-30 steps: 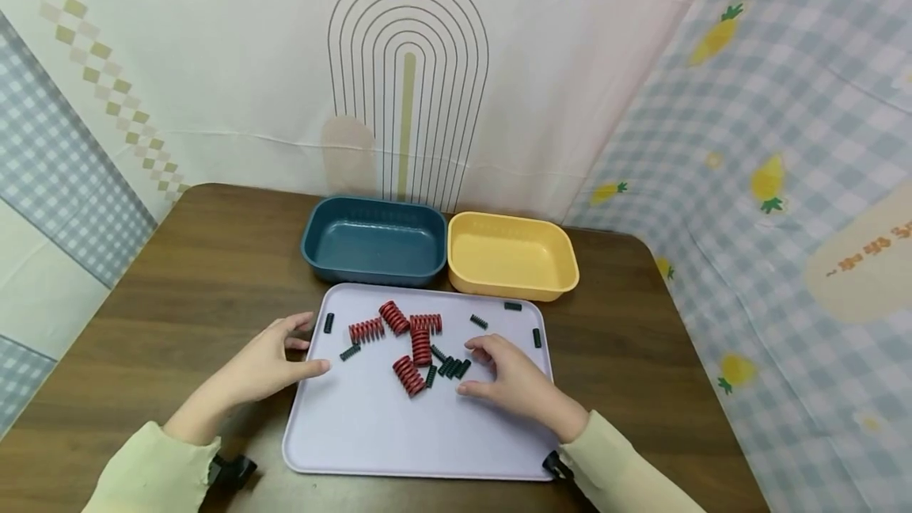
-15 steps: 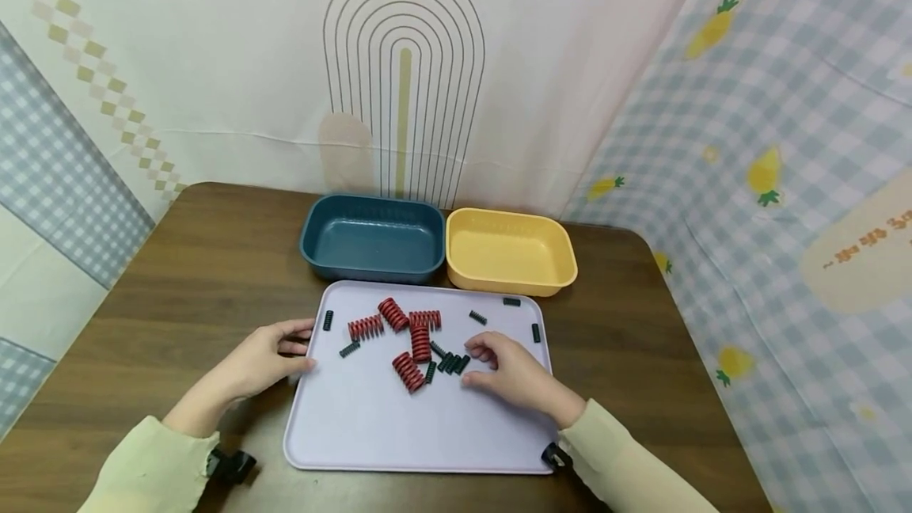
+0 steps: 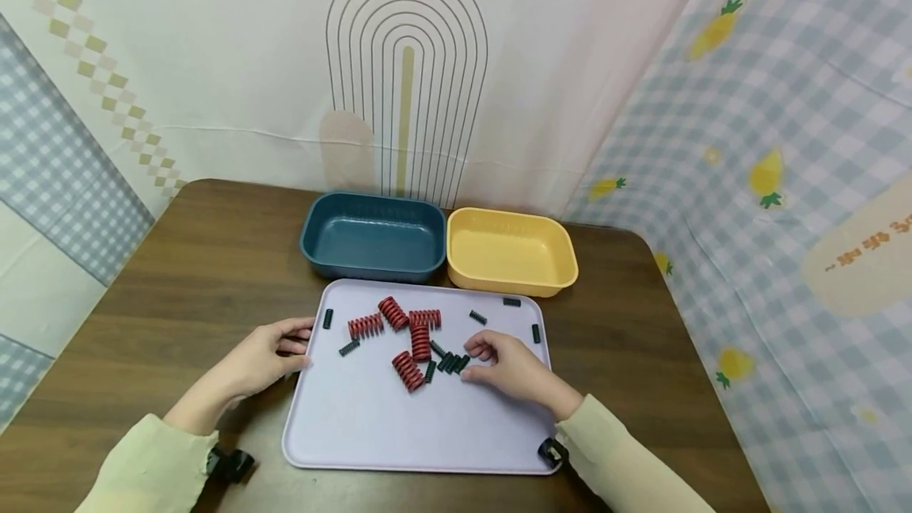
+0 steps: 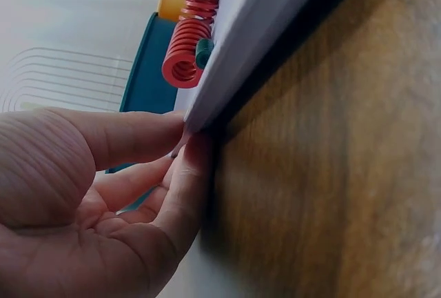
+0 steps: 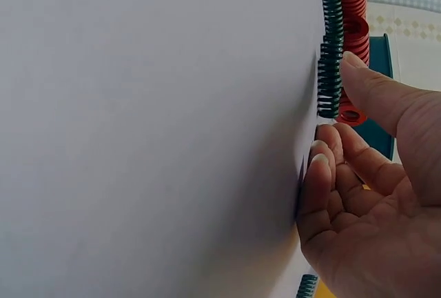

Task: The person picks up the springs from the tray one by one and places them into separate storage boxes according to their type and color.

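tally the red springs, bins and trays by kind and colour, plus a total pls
Red springs: 5
Blue bin: 1
Yellow bin: 1
Pale lilac tray: 1
Total: 8
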Demonstrator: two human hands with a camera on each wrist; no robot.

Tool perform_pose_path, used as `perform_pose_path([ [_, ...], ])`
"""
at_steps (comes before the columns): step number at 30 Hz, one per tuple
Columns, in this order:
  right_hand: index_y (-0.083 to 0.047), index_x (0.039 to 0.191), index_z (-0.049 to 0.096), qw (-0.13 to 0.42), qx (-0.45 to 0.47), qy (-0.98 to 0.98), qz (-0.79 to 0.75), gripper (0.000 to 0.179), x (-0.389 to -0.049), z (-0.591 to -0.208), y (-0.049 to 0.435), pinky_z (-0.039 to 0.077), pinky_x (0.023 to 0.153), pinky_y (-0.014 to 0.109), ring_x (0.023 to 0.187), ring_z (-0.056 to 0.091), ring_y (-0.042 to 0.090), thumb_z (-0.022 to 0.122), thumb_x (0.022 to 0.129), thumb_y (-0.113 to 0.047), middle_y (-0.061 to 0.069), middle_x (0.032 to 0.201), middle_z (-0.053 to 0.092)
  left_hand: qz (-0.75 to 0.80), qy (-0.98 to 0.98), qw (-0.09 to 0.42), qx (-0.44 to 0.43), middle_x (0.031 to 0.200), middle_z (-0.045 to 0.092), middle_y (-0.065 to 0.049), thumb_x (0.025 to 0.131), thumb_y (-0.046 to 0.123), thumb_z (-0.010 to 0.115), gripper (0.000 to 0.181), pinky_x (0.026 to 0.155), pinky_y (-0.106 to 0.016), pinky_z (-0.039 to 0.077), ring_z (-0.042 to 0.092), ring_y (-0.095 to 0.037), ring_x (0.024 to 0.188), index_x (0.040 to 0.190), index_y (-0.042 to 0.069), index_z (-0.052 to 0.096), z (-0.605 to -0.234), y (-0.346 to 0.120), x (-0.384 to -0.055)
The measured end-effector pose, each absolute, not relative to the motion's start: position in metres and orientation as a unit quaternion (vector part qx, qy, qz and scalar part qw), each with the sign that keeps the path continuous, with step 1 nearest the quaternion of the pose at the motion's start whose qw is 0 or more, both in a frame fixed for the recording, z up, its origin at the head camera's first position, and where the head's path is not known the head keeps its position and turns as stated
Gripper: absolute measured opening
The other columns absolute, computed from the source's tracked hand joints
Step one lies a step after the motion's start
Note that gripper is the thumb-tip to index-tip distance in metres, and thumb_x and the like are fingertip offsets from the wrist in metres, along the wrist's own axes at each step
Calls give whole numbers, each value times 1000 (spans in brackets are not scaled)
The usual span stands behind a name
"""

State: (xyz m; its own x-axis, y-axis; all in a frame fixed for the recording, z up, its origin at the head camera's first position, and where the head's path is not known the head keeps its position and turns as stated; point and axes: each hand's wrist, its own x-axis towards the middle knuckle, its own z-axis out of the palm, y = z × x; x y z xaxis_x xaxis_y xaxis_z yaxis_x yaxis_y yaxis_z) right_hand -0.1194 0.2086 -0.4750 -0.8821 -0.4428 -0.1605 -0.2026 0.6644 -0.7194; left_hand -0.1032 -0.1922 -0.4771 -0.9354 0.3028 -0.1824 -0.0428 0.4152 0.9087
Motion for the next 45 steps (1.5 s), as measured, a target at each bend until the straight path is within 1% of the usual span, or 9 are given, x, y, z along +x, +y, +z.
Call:
perform_pose_path([
  [10, -15, 105, 65, 155, -181, 905, -352, 26, -120, -477, 203, 46, 78, 31, 88, 55, 12, 77, 84, -26, -6, 95, 60, 522, 833, 168, 72, 123, 55, -22, 86, 0, 70, 57, 76, -27, 52, 59, -29, 102, 137, -7, 45, -478, -194, -107],
  [16, -17, 97, 63, 153, -184, 916, -322, 20, -118, -479, 202, 45, 75, 32, 83, 52, 12, 77, 84, -24, -5, 89, 57, 522, 832, 172, 73, 123, 56, -21, 86, -1, 70, 58, 76, -28, 52, 59, -28, 101, 137, -6, 45, -477, -192, -106],
  [20, -18, 90, 60, 155, -190, 921, -303, 20, -118, -478, 201, 42, 72, 32, 80, 50, 14, 78, 83, -25, -3, 87, 54, 522, 833, 171, 73, 123, 56, -21, 86, 0, 70, 58, 76, -28, 52, 59, -27, 100, 138, -6, 45, -477, -192, -105],
  [25, -19, 86, 60, 157, -194, 925, -285, 20, -118, -476, 200, 42, 72, 31, 80, 49, 13, 78, 83, -27, -3, 86, 53, 516, 837, 168, 72, 122, 56, -20, 86, 1, 71, 58, 76, -27, 52, 60, -27, 99, 137, -6, 45, -478, -193, -105],
  [30, -22, 81, 60, 157, -208, 925, -275, 20, -119, -477, 202, 43, 72, 31, 79, 50, 13, 79, 82, -28, -3, 86, 53, 521, 834, 170, 70, 122, 55, -20, 86, 0, 71, 57, 75, -27, 51, 59, -27, 100, 137, -6, 46, -478, -192, -107],
  [33, -23, 81, 59, 164, -211, 923, -278, 20, -119, -475, 205, 43, 72, 30, 79, 51, 13, 78, 83, -29, -4, 85, 55, 520, 834, 170, 70, 122, 55, -20, 85, 0, 70, 57, 75, -27, 51, 59, -27, 99, 136, -6, 46, -477, -192, -107],
  [37, -23, 82, 57, 169, -197, 919, -297, 20, -120, -471, 210, 45, 67, 29, 74, 53, 11, 76, 85, -29, -6, 79, 57, 520, 834, 169, 70, 122, 55, -21, 86, -2, 69, 57, 75, -27, 51, 59, -27, 99, 137, -6, 45, -477, -191, -107],
  [41, -21, 82, 55, 163, -185, 917, -314, 21, -121, -469, 216, 44, 60, 27, 67, 52, 10, 75, 86, -27, -7, 73, 56, 521, 834, 166, 69, 122, 55, -21, 86, -2, 68, 57, 75, -27, 51, 58, -27, 98, 138, -6, 45, -478, -191, -107],
  [45, -20, 82, 55, 156, -174, 916, -326, 21, -121, -469, 224, 43, 58, 26, 65, 51, 10, 75, 86, -25, -6, 72, 56, 517, 837, 166, 71, 122, 55, -20, 86, -3, 68, 57, 75, -26, 51, 58, -26, 99, 138, -6, 44, -479, -190, -106],
])
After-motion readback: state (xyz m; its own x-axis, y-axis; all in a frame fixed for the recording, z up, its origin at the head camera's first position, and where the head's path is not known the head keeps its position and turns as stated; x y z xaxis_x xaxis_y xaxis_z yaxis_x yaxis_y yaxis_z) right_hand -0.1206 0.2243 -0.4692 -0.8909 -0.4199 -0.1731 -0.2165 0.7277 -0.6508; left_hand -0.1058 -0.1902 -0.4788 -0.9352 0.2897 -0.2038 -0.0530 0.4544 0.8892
